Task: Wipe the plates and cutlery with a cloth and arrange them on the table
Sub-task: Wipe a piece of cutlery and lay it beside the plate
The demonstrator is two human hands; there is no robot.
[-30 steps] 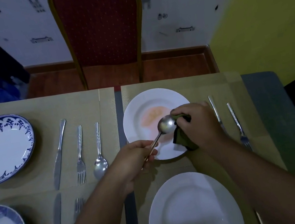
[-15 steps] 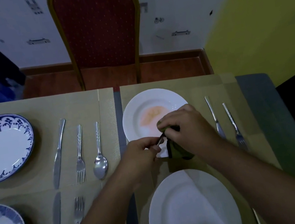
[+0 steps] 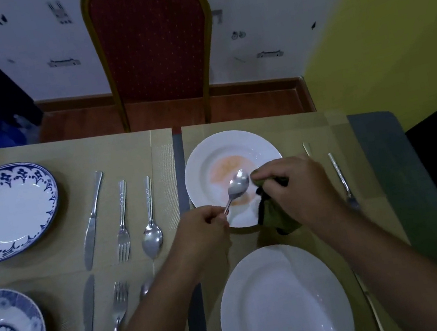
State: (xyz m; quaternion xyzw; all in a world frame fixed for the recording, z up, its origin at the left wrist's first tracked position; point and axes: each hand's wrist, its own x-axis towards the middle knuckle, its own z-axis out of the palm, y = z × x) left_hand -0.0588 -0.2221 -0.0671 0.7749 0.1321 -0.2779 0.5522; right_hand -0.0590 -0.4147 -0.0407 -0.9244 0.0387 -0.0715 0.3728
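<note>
Two hands beyond the near white plate (image 3: pixel 282 300); left hand (image 3: pixel 202 226) pinches spoon (image 3: pixel 237 186) handle, bowl slanting far-right over stained plate (image 3: pixel 205 162) at counter's (image 3: pixel 387 170) far edge; right hand (image 3: pixel 297 186), clenched on green cloth (image 3: pixel 276 216), just right of bowl.

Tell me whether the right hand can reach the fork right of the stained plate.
Probably yes: the fork lies uncovered beside the right hand, nothing between them. But that hand grips the green cloth, so it is not free.
</note>
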